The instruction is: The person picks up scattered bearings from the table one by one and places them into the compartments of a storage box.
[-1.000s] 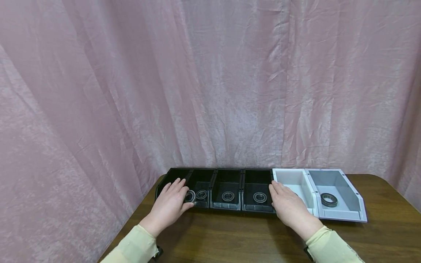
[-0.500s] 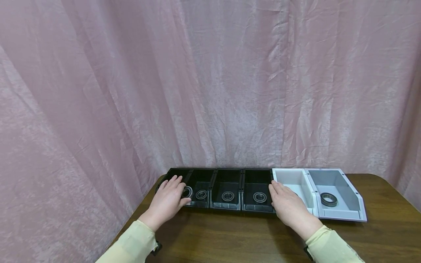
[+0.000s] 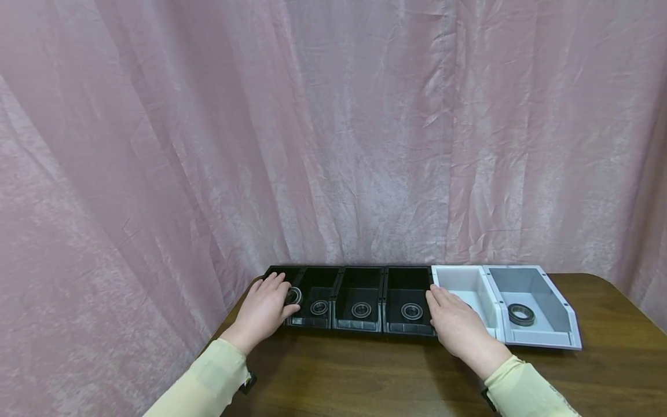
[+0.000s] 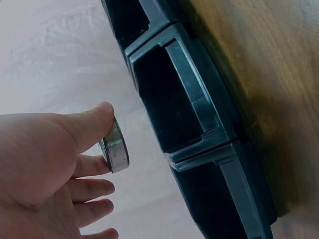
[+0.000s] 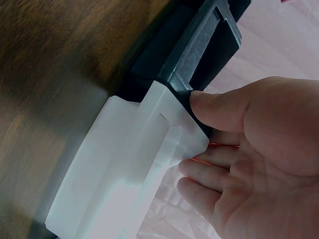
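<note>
My left hand (image 3: 262, 307) pinches a ring-shaped ball bearing (image 4: 118, 149) between thumb and index finger, other fingers spread. In the head view, the hand and bearing overlap the leftmost black bin (image 3: 283, 268). My right hand (image 3: 460, 324) grips the adjoining walls of a black bin (image 3: 408, 328) and the white bin (image 3: 461, 269), its thumb (image 5: 219, 107) on the black side. Another bearing (image 3: 405, 312) lies flat in that black bin. Two more, a bearing (image 3: 354, 311) and a smaller-looking bearing (image 3: 312, 308), lie in the black bins further left.
The bins stand side by side in a row on a brown wooden table (image 3: 359, 376). At the right end, a light grey bin (image 3: 565, 324) holds a dark bearing (image 3: 512, 316). A pink curtain (image 3: 375, 145) hangs right behind the row.
My left hand has moved left and slightly away from me with the bearing, from beside the second black bin to the leftmost one. The right hand stays in place.
</note>
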`<state>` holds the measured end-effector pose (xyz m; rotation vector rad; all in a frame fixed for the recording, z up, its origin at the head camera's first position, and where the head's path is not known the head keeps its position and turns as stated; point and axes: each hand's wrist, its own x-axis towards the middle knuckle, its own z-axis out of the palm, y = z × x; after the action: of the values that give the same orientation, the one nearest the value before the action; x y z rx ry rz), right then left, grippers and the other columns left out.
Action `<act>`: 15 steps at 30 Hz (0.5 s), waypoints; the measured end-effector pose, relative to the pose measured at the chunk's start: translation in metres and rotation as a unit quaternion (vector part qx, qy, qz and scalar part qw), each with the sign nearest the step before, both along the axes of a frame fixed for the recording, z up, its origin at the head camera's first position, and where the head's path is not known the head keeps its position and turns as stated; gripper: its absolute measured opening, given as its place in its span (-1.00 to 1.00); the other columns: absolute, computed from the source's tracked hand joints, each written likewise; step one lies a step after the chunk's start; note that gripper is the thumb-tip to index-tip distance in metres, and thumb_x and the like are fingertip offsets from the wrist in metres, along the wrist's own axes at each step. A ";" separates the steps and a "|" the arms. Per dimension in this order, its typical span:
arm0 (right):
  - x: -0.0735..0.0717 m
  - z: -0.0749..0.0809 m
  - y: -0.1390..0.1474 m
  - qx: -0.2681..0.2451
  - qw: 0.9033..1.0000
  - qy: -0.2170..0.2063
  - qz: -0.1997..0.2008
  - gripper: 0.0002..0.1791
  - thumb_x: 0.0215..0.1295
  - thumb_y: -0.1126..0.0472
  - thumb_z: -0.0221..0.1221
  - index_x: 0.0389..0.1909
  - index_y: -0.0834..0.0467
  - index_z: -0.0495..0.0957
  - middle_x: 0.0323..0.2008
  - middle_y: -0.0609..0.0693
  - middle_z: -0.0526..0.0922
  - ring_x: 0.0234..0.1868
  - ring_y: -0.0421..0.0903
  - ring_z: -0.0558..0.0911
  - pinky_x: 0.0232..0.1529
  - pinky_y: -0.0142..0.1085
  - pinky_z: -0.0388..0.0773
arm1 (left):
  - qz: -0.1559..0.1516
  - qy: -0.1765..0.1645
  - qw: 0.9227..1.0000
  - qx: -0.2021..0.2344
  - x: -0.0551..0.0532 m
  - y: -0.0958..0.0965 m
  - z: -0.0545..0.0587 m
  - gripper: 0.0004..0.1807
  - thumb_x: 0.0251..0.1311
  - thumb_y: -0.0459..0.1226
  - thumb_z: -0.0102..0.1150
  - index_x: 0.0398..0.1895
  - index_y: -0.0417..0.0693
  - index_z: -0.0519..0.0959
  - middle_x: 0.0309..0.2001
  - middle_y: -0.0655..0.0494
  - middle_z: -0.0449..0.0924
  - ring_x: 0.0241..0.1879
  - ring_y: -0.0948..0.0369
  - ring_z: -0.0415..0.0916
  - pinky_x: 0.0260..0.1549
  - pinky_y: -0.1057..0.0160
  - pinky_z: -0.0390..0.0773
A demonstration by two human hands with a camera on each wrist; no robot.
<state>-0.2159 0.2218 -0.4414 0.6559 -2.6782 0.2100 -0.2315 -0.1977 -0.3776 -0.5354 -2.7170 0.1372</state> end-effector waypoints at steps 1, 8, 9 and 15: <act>0.000 0.000 0.000 -0.001 1.000 0.000 0.000 -0.41 0.34 0.39 0.46 0.31 0.57 0.54 0.34 0.51 0.57 0.39 0.44 0.58 0.43 0.20 0.53 | 0.001 0.000 1.000 0.001 -0.001 0.000 0.000 -0.42 0.39 -0.02 0.51 0.21 -0.31 0.66 0.44 -0.33 0.55 0.51 -0.27 0.43 0.47 -0.34 0.40; 0.000 0.000 0.000 -0.003 1.000 -0.001 0.000 -0.40 0.34 0.39 0.45 0.32 0.56 0.53 0.34 0.52 0.57 0.39 0.44 0.57 0.42 0.20 0.53 | 0.008 0.003 1.000 0.008 -0.010 -0.002 0.000 -0.43 0.38 -0.02 0.52 0.18 -0.31 0.67 0.42 -0.34 0.57 0.50 -0.28 0.43 0.45 -0.35 0.41; 0.000 0.000 0.000 -0.004 1.000 -0.004 0.000 -0.40 0.34 0.39 0.45 0.32 0.56 0.53 0.34 0.52 0.56 0.40 0.45 0.57 0.43 0.21 0.53 | 0.009 0.003 1.000 0.008 -0.011 -0.003 0.000 -0.43 0.38 -0.02 0.52 0.18 -0.31 0.67 0.42 -0.34 0.57 0.50 -0.28 0.43 0.45 -0.35 0.41; 0.000 0.000 0.000 -0.006 1.000 -0.010 -0.002 -0.40 0.35 0.40 0.44 0.34 0.56 0.52 0.35 0.53 0.55 0.40 0.45 0.56 0.44 0.21 0.52 | 0.020 -0.008 1.000 0.016 -0.015 -0.005 0.000 -0.43 0.41 -0.02 0.50 0.20 -0.32 0.67 0.42 -0.35 0.56 0.52 -0.28 0.40 0.44 -0.36 0.42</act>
<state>-0.2161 0.2221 -0.4413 0.6479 -2.6960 0.2327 -0.2469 -0.2027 -0.3772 -0.4750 -2.7425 0.0994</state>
